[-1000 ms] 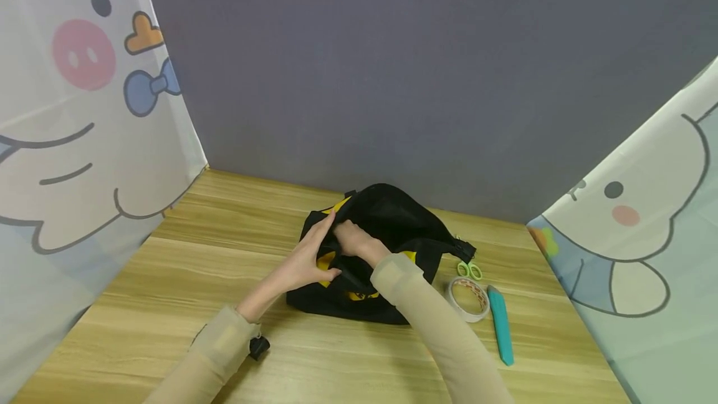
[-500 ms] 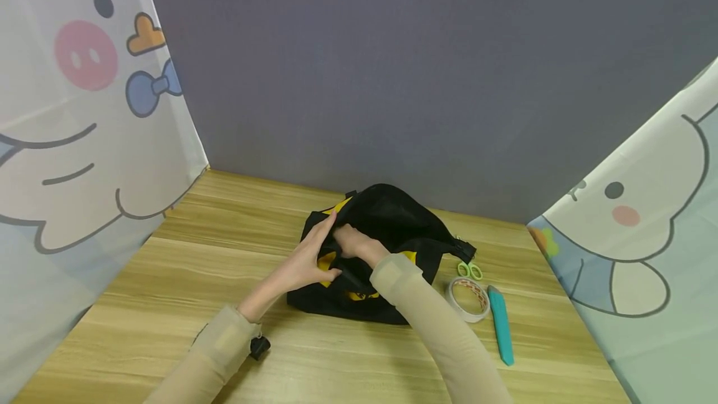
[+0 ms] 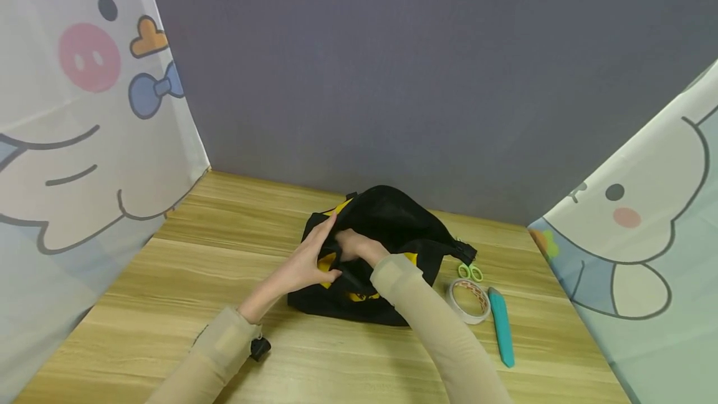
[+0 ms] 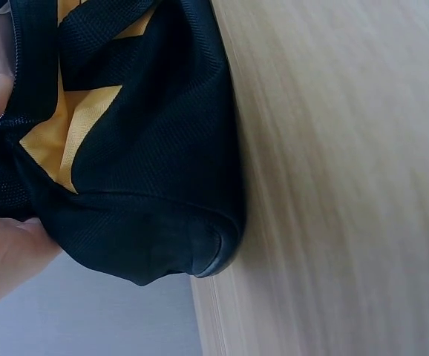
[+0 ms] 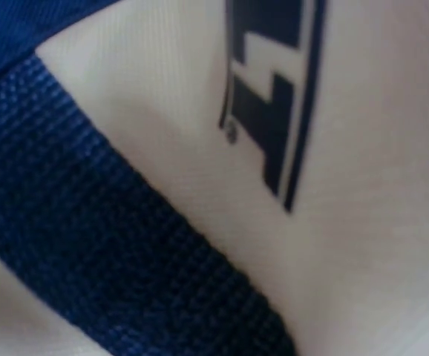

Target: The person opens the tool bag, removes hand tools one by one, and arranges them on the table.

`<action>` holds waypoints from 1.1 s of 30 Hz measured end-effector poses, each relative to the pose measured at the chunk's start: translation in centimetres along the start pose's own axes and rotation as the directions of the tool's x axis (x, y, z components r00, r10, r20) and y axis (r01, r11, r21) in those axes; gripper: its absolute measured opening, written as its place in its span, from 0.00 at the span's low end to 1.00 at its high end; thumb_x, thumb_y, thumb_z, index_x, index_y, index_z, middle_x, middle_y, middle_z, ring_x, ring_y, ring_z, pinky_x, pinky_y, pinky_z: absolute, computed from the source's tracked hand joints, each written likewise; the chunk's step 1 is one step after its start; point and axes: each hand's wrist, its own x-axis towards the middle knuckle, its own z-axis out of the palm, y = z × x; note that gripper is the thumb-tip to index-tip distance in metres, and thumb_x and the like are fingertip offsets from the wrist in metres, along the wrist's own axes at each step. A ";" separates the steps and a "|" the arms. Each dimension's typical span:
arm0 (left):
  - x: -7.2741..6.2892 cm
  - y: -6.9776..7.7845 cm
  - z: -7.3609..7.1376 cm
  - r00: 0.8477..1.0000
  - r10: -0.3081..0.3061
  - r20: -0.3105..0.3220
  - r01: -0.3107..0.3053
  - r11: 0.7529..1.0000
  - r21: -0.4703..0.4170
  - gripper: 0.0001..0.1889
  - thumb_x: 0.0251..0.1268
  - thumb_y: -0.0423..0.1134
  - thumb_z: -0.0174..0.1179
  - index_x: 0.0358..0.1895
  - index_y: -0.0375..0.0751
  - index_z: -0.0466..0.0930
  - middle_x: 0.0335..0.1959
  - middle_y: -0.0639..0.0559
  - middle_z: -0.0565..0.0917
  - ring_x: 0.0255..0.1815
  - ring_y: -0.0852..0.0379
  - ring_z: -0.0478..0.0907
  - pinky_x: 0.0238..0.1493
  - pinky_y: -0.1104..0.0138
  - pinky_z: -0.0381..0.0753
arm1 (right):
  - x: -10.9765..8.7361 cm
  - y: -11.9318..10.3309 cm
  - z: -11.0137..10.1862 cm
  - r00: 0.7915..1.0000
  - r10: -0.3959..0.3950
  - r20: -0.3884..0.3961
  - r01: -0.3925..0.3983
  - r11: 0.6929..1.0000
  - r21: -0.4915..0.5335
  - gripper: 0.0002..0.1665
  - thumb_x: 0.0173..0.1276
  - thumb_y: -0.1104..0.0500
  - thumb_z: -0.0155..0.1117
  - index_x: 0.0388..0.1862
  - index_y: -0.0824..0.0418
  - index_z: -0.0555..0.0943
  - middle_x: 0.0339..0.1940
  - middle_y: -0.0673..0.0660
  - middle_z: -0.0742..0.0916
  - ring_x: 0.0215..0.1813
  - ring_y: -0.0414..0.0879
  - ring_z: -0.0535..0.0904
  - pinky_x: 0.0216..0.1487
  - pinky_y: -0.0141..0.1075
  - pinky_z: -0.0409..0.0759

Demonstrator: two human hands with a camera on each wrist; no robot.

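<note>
A black bag (image 3: 350,310) with yellow patches lies on the wooden table, its zipped mouth gaping. My left hand (image 3: 303,264) grips the left end of that mouth, thumb at the near edge and fingers along the far side. In the left wrist view the bag's dark end (image 4: 155,156) shows beside part of the hand (image 4: 10,252). Reaching into the mouth is my right hand (image 3: 361,245); the cloth hides its fingers, and whether they hold anything is not visible. Close up, the right wrist view shows a woven strap (image 5: 125,222) and a dark logo (image 5: 266,104) on pale cloth.
To the bag's right lie green-handled scissors (image 3: 470,272), a roll of tape (image 3: 453,309) and a teal, flat, long tool (image 3: 503,332). A small black object (image 3: 260,349) shows by the left sleeve. A grey wall (image 3: 364,80) stands behind the table.
My right hand shifts slightly inside the bag. The left hand keeps its place at the mouth, and the bag and the things beside it stay put.
</note>
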 end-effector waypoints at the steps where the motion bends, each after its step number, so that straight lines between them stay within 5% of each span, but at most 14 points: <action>1: 0.0 0.0 0.0 1.000 0.000 0.000 0.000 1.000 0.002 0.59 0.54 0.35 0.72 0.82 0.44 0.35 0.80 0.37 0.49 0.79 0.36 0.55 0.65 0.45 0.72 | 0.0 0.0 0.0 1.000 0.018 0.006 -0.018 1.000 0.004 0.22 0.68 0.63 0.66 0.61 0.62 0.78 0.39 0.57 0.84 0.32 0.45 0.79 0.33 0.31 0.79; 8: -0.1 0.2 0.0 1.000 0.004 -0.003 -0.004 1.000 0.004 0.60 0.53 0.33 0.73 0.81 0.42 0.35 0.80 0.36 0.49 0.79 0.35 0.53 0.65 0.44 0.72 | -0.3 0.0 0.0 0.994 0.098 0.043 -0.101 0.993 0.067 0.25 0.68 0.60 0.66 0.63 0.58 0.76 0.49 0.61 0.85 0.29 0.47 0.80 0.31 0.36 0.83; 17: -0.2 0.4 -0.1 1.000 -0.006 0.005 0.006 1.000 0.000 0.61 0.54 0.34 0.72 0.82 0.48 0.33 0.81 0.38 0.48 0.79 0.37 0.53 0.65 0.46 0.72 | -0.8 0.2 0.0 0.989 0.123 0.083 -0.131 0.986 0.104 0.34 0.69 0.59 0.65 0.73 0.52 0.69 0.63 0.63 0.81 0.46 0.55 0.85 0.41 0.44 0.86; 28: -0.2 0.3 0.0 1.000 0.004 -0.003 -0.004 1.000 0.000 0.60 0.54 0.33 0.72 0.82 0.43 0.34 0.80 0.36 0.50 0.79 0.36 0.52 0.66 0.44 0.70 | -1.6 0.7 -0.9 0.986 0.155 0.069 -0.162 0.979 0.121 0.47 0.64 0.63 0.69 0.79 0.50 0.59 0.62 0.63 0.80 0.32 0.49 0.83 0.31 0.39 0.85; 33: -0.1 0.3 0.0 1.000 0.003 -0.001 -0.003 1.000 -0.002 0.60 0.54 0.33 0.73 0.82 0.43 0.35 0.80 0.36 0.50 0.79 0.36 0.52 0.67 0.43 0.70 | -2.7 1.1 -1.9 0.991 0.132 0.004 -0.130 0.970 0.205 0.42 0.62 0.65 0.70 0.74 0.54 0.66 0.60 0.64 0.80 0.30 0.48 0.83 0.33 0.40 0.86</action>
